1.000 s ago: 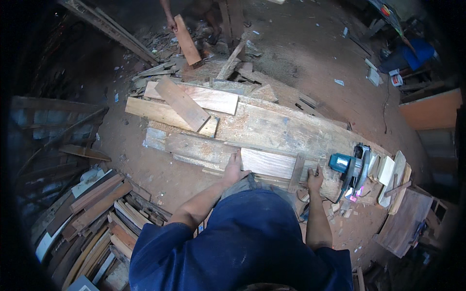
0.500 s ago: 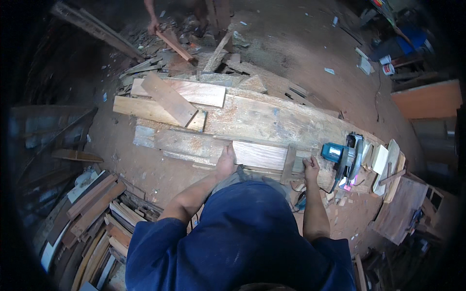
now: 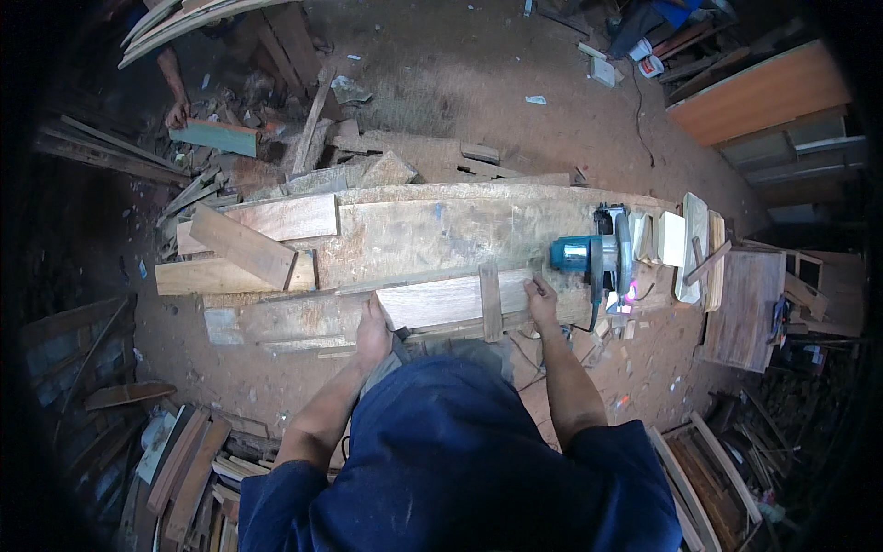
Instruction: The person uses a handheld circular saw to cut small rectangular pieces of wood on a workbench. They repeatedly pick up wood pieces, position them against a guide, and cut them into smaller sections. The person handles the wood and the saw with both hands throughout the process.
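A pale wooden board [image 3: 432, 300] lies along the near side of the workbench, in front of my body. My left hand [image 3: 372, 333] grips its left end. A short, darker wooden strip [image 3: 491, 302] crosses the board toward its right end. My right hand [image 3: 543, 302] is at the board's right end, fingers curled together; what they pinch, if anything, is too small to make out. Just right of that hand, a teal and black circular saw [image 3: 572, 254] rests on the bench.
Loose planks [image 3: 244, 247] lie crossed on the bench's left. Cut wood blocks [image 3: 671, 237] stand at its right end. Wood is stacked on the floor [image 3: 198, 469] at lower left. At far left, another person's hand [image 3: 177, 115] holds a greenish board [image 3: 213, 136].
My view has turned, so the bench appears farther left and more level. The board now slopes up slightly to the right. The other person's held piece now shows a greenish face.
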